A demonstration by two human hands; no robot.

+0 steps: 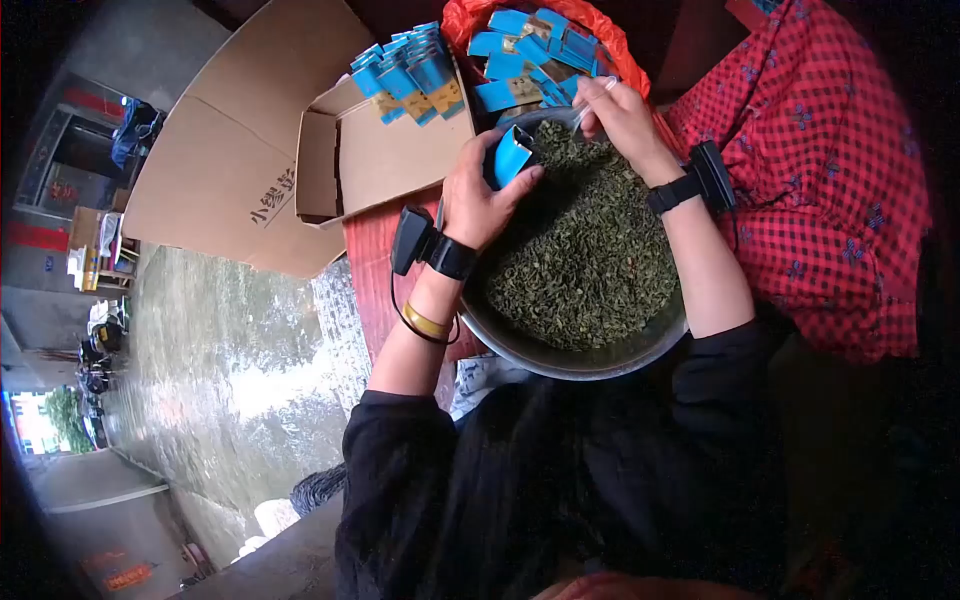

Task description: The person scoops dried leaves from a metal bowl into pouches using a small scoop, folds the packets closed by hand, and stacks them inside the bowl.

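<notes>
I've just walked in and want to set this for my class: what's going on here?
A person's left hand holds an open blue packet over a bowl of dried green leaves. The right hand is above the leaves near the far rim; what it pinches is too small to tell. More packets lie in a red plastic bag, others in an open cardboard box.

**Hidden, cropped or unreadable**

The left grip (pixel 482 195) covers part of the blue packet (pixel 511 157). A pale thing (pixel 577 121) at the right grip (pixel 622 117) is too small to identify. Beyond them, the heaped packets' (pixel 540 50) print is unreadable; rightward, the top edge cuts the checked cloth (pixel 815 150).
</notes>
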